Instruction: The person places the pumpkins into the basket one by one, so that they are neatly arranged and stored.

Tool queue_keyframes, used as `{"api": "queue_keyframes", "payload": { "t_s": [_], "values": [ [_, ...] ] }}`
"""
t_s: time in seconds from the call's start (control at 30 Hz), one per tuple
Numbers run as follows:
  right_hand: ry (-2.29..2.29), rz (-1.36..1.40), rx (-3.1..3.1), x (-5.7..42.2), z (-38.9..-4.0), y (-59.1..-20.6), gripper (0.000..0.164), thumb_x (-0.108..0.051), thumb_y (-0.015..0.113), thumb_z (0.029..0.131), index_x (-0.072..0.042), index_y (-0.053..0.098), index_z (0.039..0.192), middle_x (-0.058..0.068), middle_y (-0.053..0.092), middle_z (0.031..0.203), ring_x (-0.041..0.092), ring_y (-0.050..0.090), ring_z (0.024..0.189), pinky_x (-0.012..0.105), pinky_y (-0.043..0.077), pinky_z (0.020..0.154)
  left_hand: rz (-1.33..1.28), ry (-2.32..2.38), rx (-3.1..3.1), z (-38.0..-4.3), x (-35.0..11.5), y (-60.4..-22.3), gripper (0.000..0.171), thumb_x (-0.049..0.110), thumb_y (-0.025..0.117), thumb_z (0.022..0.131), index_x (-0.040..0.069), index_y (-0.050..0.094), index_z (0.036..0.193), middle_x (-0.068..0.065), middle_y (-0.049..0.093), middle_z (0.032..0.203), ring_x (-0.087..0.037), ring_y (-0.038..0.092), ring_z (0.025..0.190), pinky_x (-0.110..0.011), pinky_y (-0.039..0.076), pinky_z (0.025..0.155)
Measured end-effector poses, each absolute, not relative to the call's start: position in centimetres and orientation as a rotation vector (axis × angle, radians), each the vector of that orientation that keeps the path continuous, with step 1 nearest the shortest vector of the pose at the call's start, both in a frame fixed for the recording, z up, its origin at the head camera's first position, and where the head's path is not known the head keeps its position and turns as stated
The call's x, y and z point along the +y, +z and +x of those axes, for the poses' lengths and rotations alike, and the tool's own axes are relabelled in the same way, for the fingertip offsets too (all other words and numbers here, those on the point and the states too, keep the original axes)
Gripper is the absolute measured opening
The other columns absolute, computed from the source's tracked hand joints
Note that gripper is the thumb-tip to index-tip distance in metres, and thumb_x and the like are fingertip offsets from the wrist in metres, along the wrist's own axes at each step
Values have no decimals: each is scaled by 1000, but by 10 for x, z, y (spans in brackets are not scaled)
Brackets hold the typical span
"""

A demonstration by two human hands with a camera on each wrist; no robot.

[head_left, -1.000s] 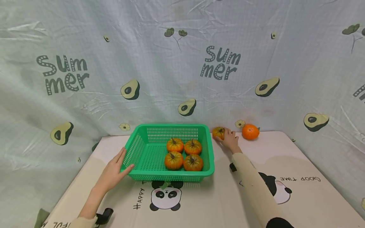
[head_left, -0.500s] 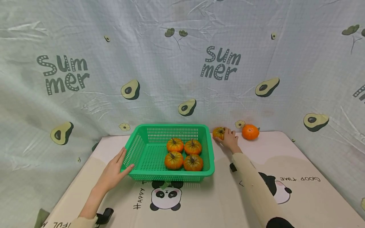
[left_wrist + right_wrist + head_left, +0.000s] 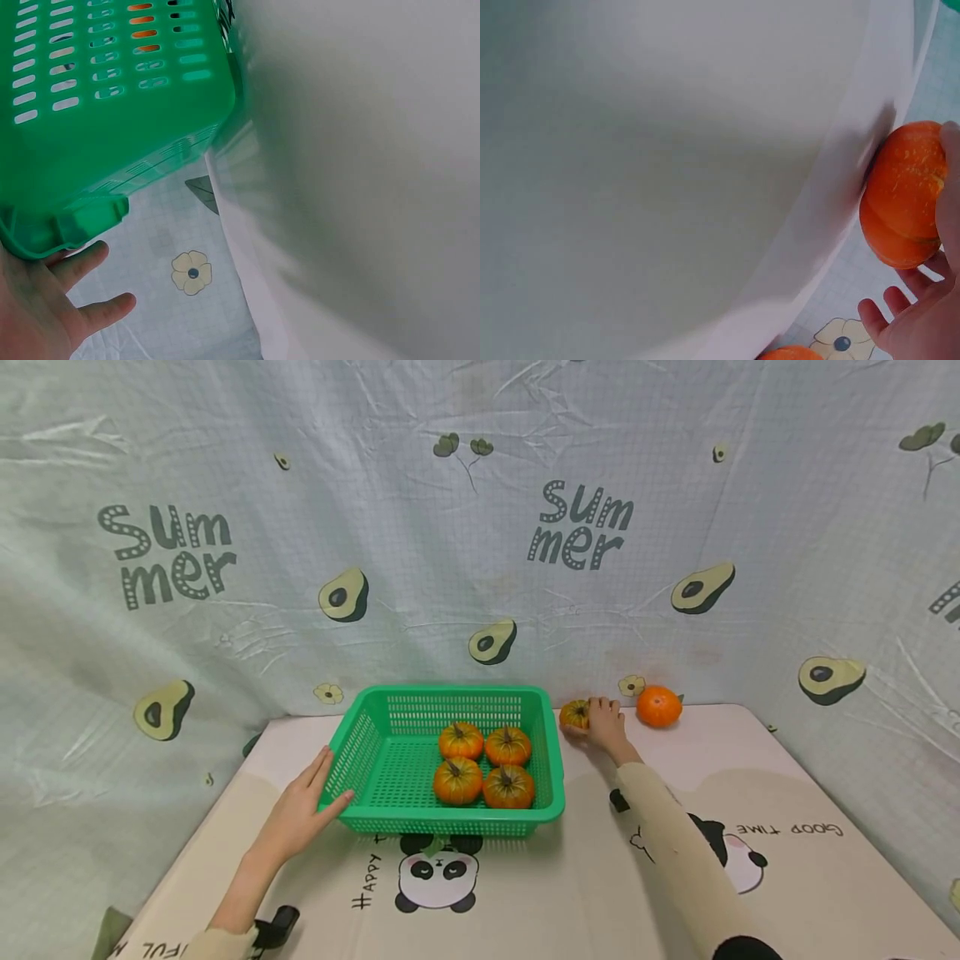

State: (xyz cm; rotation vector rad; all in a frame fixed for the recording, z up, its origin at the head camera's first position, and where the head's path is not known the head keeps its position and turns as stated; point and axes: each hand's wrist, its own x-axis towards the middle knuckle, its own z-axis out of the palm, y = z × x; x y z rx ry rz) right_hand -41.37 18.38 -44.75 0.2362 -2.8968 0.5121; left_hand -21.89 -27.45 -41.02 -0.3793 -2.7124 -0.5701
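Observation:
At the table's back edge, my right hand (image 3: 607,728) grips a small orange-green ribbed pumpkin (image 3: 573,715), just right of the green plastic basket (image 3: 450,816). Seen from the right wrist, the orange side of that pumpkin (image 3: 900,191) lies against the thumb and some fingers, while other fingers stick out free. My left hand (image 3: 295,814) rests against the basket's left side with its fingers extended. In the left wrist view, fingers show below the basket's rim (image 3: 97,221). Several similar pumpkins (image 3: 459,782) sit grouped in the basket's right half.
A brighter orange pumpkin (image 3: 659,707) lies at the back edge, right of my right hand. Behind the table hangs a pale curtain (image 3: 420,635) printed with avocados. The light tablecloth (image 3: 555,902) carries panda prints.
My right hand's fingers and forearm have shifted slightly around the small pumpkin, which stays at about the same place. The left hand and basket look unmoved.

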Motion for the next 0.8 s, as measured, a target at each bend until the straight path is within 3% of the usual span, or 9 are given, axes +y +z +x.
{"api": "queue_keyframes", "payload": {
  "t_s": [0.27,0.8],
  "values": [
    [488,303,-2881,190,-409,-450,79,-47,62,78,11,35,123,32,47,118,45,37,106,57,34,88,-376,-574,-2705,-218,-274,-410,75,37,53,87,-10,23,137,-28,23,143,-47,30,125,-56,29,98],
    [498,461,-2810,197,-388,-441,77,-46,64,77,2,37,130,26,46,123,41,36,105,56,31,90,-374,-568,-2699,-221,-276,-413,75,38,53,87,-9,23,138,-27,23,143,-46,30,125,-56,30,98]
  ]
}}
